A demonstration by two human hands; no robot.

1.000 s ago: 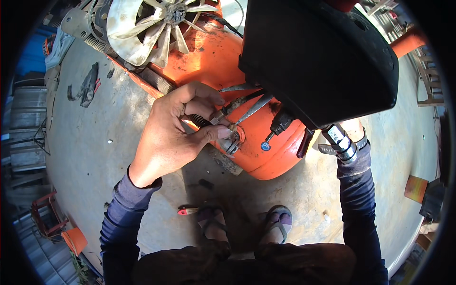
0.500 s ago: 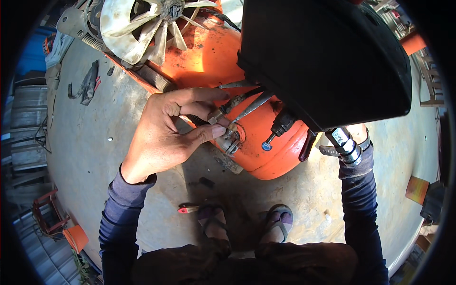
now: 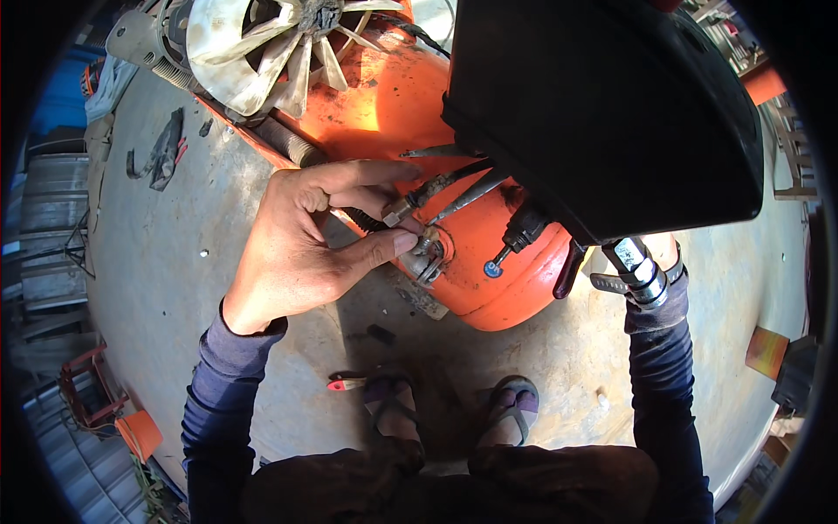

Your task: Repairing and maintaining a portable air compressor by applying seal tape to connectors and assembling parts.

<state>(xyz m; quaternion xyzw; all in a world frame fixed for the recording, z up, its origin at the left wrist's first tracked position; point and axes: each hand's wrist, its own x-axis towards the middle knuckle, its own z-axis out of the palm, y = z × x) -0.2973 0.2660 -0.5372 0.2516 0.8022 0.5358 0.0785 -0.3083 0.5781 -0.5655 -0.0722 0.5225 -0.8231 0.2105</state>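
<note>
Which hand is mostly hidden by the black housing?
The right hand: only its wrist end shows below the black housing; the left hand shows plainly by the metal nut.

Down we look, head-worn and fisheye-wide: left hand (image 3: 292, 240) close in, feet (image 3: 509, 412) farther off, floor (image 3: 166, 279) curving toward the rim.

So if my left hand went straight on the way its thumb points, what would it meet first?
Probably the small brass-coloured fitting in front of the orange tank, just beyond your left hand's thumb tip. Depth is unclear there, so they may be touching.
</note>
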